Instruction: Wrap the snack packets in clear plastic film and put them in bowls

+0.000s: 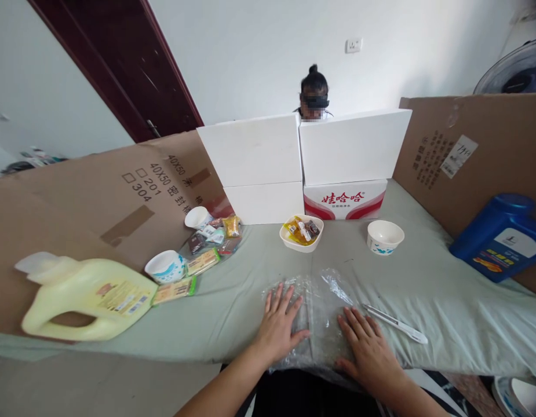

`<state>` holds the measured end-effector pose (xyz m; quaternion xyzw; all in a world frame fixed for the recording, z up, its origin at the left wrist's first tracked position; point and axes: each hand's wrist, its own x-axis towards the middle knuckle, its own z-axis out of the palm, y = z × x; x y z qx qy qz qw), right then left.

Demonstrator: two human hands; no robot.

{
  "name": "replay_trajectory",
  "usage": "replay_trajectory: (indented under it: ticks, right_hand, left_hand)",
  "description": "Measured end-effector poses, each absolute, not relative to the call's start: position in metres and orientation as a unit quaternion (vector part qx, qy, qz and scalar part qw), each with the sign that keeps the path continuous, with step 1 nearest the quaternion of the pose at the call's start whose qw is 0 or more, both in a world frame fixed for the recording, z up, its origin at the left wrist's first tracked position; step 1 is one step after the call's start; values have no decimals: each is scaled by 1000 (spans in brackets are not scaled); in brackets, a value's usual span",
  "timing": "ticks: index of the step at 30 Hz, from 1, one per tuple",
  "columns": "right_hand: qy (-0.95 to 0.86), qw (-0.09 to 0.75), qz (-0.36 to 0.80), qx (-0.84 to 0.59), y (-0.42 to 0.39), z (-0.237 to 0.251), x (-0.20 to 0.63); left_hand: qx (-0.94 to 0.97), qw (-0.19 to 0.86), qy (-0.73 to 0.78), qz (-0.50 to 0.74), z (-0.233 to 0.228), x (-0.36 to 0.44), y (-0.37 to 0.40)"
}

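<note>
Both hands lie flat and open, fingers spread, on a clear plastic bag at the near edge of the green cloth: the left hand on its left part, the right hand on its right. A white knife lies just right of the bag. Farther off stand a bowl of snacks and an empty bowl; a yellow jug lies far left.

Bare forearms, unadorned fingers
</note>
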<state>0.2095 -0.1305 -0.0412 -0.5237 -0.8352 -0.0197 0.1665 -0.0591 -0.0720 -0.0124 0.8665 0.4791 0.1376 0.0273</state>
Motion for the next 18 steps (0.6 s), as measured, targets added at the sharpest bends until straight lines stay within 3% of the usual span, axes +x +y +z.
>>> replay_trajectory:
  ticks: [7, 13, 18]
  right_hand:
    - [-850, 199, 42, -487, -94, 7, 176]
    - [-833, 101, 53, -541, -59, -24, 187]
    - [-814, 138, 66, -561, -75, -23, 201]
  left_hand:
    - [890, 62, 431, 135, -12, -45, -63]
    - [886, 57, 457, 52, -13, -70, -32]
    - [804, -1, 579, 135, -3, -117, -26]
